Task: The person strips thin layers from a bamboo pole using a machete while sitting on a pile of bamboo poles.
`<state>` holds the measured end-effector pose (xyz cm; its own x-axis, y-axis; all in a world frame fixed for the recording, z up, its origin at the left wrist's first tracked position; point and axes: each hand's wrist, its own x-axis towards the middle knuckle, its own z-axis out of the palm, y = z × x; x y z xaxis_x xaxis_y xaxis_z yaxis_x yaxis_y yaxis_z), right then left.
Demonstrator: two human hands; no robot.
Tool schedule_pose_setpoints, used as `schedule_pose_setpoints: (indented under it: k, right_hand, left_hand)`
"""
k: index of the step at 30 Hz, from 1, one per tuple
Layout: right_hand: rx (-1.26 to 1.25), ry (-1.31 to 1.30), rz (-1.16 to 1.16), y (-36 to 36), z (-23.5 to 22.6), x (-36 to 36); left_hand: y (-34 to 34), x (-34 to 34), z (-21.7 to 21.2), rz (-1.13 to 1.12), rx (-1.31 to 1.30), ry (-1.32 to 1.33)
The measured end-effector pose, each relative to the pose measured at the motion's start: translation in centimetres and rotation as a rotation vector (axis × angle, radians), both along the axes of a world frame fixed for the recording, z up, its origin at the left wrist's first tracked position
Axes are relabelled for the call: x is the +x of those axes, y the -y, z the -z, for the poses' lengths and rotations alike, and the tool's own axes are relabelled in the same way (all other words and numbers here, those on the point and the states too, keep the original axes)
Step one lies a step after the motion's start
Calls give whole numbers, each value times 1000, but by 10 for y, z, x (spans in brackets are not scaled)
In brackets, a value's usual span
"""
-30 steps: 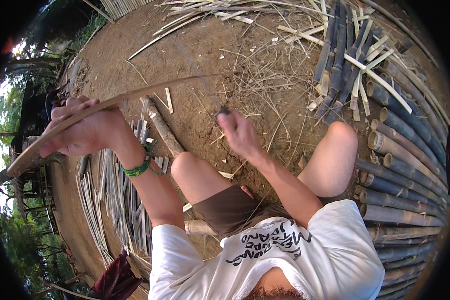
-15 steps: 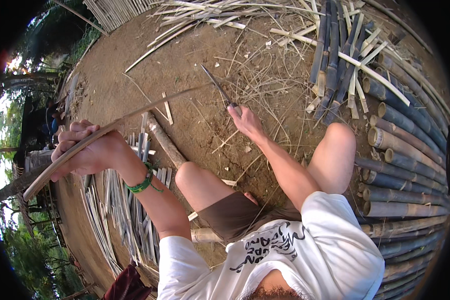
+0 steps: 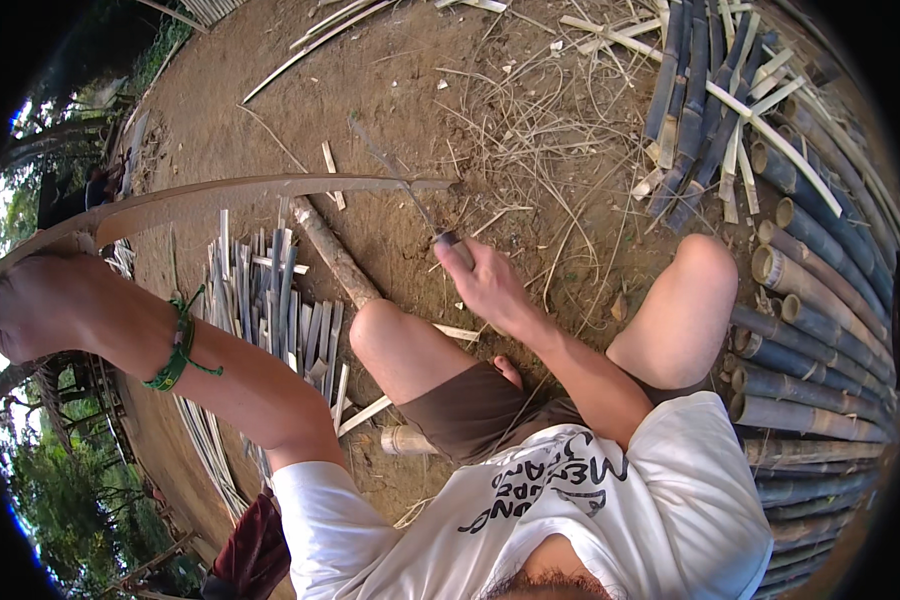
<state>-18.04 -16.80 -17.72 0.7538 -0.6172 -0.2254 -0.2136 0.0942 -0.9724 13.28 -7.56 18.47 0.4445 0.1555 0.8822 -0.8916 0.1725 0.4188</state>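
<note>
A long, curved bamboo strip [image 3: 255,193] stretches from the far left to the middle of the view. At its left part my left hand [image 3: 45,300] is raised and closed around it, close to the picture's rim, where part of the hand is in shadow. My right hand [image 3: 488,287] is wrapped around the dark handle of a knife [image 3: 428,213]. The knife's thin blade, smeared by motion, points up and left and crosses the strip near its far end. I cannot tell whether the blade touches the strip.
Split bamboo pieces [image 3: 280,290] lie left of my knees, beside a thin pole [image 3: 330,250]. Loose shavings [image 3: 560,130] cover the dirt ahead. Dark bamboo lengths [image 3: 675,90] are piled at upper right; thick bamboo poles [image 3: 820,385] line the right. A dark red cloth [image 3: 250,550] hangs lower left.
My left hand has moved left and outward, carrying the strip with it. The knife and my right hand have come slightly down and left. The view has shifted a little.
</note>
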Motion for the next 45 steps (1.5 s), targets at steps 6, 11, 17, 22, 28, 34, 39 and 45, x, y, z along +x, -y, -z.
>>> schedule_pose_setpoints:
  k: [6,11,17,22,28,34,39,45]
  right_hand:
    - [-176,97,-9,-1,23,22]
    - [193,-407,41,47,129,19]
    - [-154,79,49,4,61,24]
    - [-1,-279,84,30,176,-6]
    - [235,-316,117,4,147,12]
    - [159,155,64,-32,-6,40]
    - [-259,416,118,-33,-62,52]
    - [38,15,104,-7,33,45]
  left_hand:
    - [-2,1,-3,58,-42,-41]
    - [19,5,0,158,-73,-77]
    - [3,6,0,106,-67,-61]
    - [15,2,-14,212,-126,-45]
    - [35,-50,6,-321,-113,83]
    - [55,-75,-1,129,62,-180]
    - [57,-89,4,286,54,-142]
    - [73,-132,8,175,-53,-165]
